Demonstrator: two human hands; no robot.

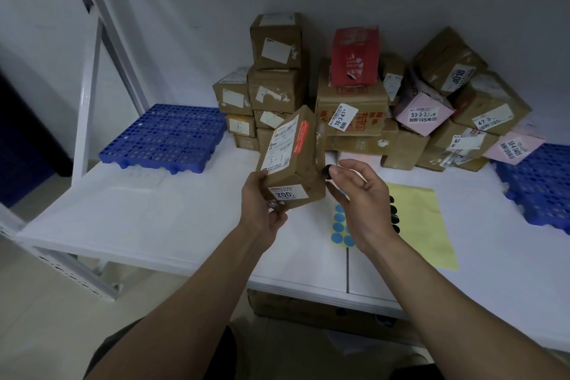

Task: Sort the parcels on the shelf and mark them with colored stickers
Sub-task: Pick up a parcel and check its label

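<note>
My left hand (262, 210) holds a brown cardboard parcel (291, 160) upright above the white shelf (154, 219), gripping its lower left corner. The parcel carries white labels and a red strip. My right hand (357, 194) is beside the parcel's right side with a round black sticker (327, 171) pinched at the fingertips, touching or nearly touching the box. Beneath that hand lies a yellow sticker sheet (422, 225) with blue round stickers (339, 230) and black round stickers (394, 219), partly hidden.
A pile of brown, red and pink parcels (354, 108) is stacked against the back wall. One blue perforated plastic pallet (166, 139) lies on the shelf's left side, another (539, 188) at the right edge. White shelf posts (89, 95) stand at left. A box sits under the shelf.
</note>
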